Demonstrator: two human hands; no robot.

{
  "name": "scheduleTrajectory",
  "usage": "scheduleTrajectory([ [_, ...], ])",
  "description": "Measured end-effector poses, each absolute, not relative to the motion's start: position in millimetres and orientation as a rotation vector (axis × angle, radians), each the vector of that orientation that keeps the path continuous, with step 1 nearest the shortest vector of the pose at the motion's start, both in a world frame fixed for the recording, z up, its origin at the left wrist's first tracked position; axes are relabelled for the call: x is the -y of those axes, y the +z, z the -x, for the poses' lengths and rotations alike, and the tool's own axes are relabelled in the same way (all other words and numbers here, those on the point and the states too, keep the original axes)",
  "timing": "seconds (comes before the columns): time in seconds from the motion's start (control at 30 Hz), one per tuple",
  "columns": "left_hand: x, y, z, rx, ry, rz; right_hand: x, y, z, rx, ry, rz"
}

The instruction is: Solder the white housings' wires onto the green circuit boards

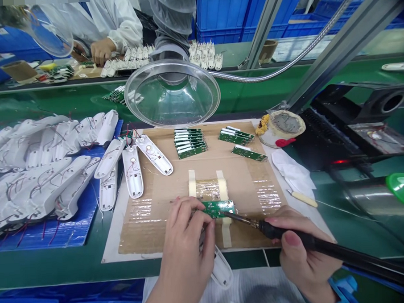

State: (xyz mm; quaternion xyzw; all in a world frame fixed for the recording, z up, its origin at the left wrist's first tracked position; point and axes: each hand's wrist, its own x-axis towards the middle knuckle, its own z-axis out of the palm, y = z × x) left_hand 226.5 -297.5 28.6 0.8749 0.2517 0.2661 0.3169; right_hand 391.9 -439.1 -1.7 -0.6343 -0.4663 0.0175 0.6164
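My right hand (303, 245) is wrapped around the black handle of a soldering iron (289, 235). The iron's tip touches or hovers just over a green circuit board (221, 208) on the cardboard. At the board's left end my left hand (190, 241) is closed, fingertips on its edge, thumb and forefinger pinched together. Whether a wire lies in that pinch cannot be made out. Below this hand a white plastic shell (222, 269) sticks out past the cardboard's front edge, partly hidden by the hand. Strips of tape (222, 186) run along the cardboard behind and under the board.
Stacked circuit boards (190, 143) lie at the back, white shells with wires (133, 170) on the left. A round lens-shaped hood (172, 94) hangs overhead. Right are a tip-cleaning pot (284, 125), tissue (291, 170) and a solder reel (402, 189). A co-worker's hand (102, 51) works opposite.
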Motion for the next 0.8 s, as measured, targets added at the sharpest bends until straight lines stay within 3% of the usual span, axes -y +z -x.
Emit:
scheduleTrajectory([
  [0.6,294.0,29.9,-211.5,-0.687,0.686,-2.444,442.8,-2.4,-390.5,1.050,0.031,1.511],
  [0.8,276.8,17.5,-192.0,-0.560,0.691,-2.372,444.4,21.4,-412.3,0.827,-0.231,1.687],
])
